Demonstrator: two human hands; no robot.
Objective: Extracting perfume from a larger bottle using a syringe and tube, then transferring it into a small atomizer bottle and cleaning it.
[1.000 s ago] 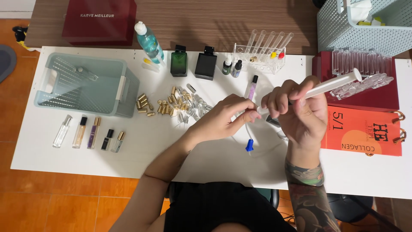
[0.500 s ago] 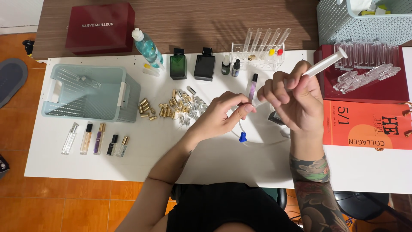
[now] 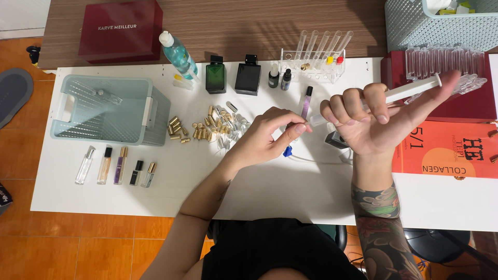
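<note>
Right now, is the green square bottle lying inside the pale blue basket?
No, the green square bottle stands upright on the white table, to the right of the pale blue basket, beside a black bottle.

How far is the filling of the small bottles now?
Looks done: five small capped bottles lie in a row beside the basket. In hand: the right hand holds a syringe, its tip at the left hand; what those fingers pinch is too small to tell. Left: a pile of loose vials and gold caps.

Syringe (image 3: 410,91) in right hand (image 3: 376,122)
</note>
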